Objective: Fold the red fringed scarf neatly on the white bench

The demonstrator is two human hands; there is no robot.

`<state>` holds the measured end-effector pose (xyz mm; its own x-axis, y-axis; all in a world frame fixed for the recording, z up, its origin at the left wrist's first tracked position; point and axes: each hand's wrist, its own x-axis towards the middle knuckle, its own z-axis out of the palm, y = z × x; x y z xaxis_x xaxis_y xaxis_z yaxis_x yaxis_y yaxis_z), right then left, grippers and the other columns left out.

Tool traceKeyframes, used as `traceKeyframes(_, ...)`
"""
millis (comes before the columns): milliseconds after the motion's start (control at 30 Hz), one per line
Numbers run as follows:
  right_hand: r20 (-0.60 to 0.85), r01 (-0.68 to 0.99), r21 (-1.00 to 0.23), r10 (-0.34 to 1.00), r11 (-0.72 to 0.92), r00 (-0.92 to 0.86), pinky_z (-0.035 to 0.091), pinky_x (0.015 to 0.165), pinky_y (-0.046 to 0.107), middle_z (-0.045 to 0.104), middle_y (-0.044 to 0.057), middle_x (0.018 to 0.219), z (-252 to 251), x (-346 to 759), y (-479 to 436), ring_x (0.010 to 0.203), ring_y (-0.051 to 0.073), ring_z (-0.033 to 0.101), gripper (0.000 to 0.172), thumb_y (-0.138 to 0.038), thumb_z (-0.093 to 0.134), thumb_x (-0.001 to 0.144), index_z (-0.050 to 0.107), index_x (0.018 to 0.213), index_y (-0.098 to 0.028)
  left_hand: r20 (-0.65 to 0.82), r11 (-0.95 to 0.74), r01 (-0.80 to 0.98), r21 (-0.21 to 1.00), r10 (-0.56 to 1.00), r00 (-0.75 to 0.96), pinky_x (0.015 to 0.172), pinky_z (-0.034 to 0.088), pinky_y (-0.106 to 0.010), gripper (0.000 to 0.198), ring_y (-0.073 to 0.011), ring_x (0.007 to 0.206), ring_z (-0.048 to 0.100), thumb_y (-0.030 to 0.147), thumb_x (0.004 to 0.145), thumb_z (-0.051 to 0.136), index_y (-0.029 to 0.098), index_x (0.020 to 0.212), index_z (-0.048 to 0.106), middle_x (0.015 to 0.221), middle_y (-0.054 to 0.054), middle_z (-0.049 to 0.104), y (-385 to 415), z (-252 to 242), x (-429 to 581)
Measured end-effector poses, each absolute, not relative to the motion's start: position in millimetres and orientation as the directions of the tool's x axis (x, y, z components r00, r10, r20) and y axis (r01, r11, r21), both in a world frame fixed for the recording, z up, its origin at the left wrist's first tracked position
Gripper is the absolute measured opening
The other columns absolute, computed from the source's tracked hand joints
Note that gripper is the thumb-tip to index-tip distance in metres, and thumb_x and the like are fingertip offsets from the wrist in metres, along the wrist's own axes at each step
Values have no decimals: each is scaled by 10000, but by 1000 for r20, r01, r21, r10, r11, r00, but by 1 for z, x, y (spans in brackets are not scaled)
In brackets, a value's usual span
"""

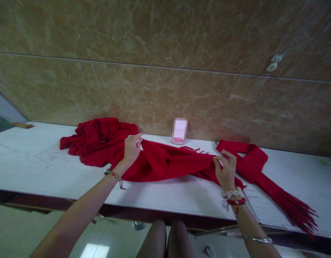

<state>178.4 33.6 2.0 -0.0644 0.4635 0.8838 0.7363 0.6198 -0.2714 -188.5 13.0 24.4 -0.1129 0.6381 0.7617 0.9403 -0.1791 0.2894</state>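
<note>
A long red scarf (165, 161) lies stretched across the white table (33, 161) between my two hands. My left hand (132, 147) grips the scarf's upper edge near the middle, fingers closed on the cloth. My right hand (225, 170) pinches the same scarf further right. Behind my left hand sits a crumpled pile of red cloth (98, 139). A folded red scarf (255, 163) with a fringe (299, 211) lies to the right, its tassels hanging over the table's front edge.
A small pink and white box (179, 131) stands against the brown marble wall (165, 71). A white fitting (274, 62) is fixed high on the wall at right. My knees (165, 238) show under the table's front edge, above a tiled floor.
</note>
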Motion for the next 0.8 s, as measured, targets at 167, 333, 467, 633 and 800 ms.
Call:
traceKeyframes(167, 850, 791, -259, 520, 554, -85, 420, 834, 432, 503, 94, 985, 15, 203, 65, 956, 232, 482, 165, -248, 474, 790, 605, 711, -188, 634, -176, 945, 276, 773, -41, 808, 397, -343, 295, -204, 868, 535, 139, 810, 441, 187, 1068, 576, 843, -39, 668, 35, 40, -187)
traceKeyframes(333, 621, 899, -210, 763, 383, -180, 428, 783, 454, 543, 106, 998, -23, 189, 74, 949, 258, 485, 171, -132, 466, 723, 620, 677, -189, 426, -102, 942, 319, 903, -46, 788, 435, -319, 478, -189, 834, 569, -20, 669, 430, 174, 1082, 573, 862, -47, 663, 40, 7, -170)
traceKeyframes(467, 707, 846, -185, 666, 500, -239, 390, 879, 460, 560, 107, 1032, -27, 160, 65, 1022, 236, 480, 325, -23, 389, 705, 643, 827, -185, 534, -180, 917, 356, 845, -41, 865, 416, -335, 553, -186, 944, 539, -61, 633, 350, 142, 1104, 556, 1000, -80, 625, 38, -10, -149)
traceKeyframes(633, 795, 566, -41, 370, 823, -481, 343, 961, 473, 602, 74, 1002, -13, 124, 54, 1050, 198, 492, 326, -17, 389, 727, 629, 849, -202, 764, -520, 829, 205, 615, 197, 899, 376, -378, 455, -177, 980, 516, -14, 742, 307, 187, 1035, 592, 980, -61, 614, 29, -10, -121)
traceKeyframes(800, 761, 440, -18, 298, 898, -577, 356, 955, 508, 616, 84, 1000, -21, 111, 46, 1040, 210, 514, 236, -102, 450, 766, 623, 887, -207, 617, -785, 620, 23, 499, 609, 937, 334, -392, 381, -168, 947, 530, 95, 793, 365, 191, 1114, 547, 961, -63, 619, 10, -18, -114)
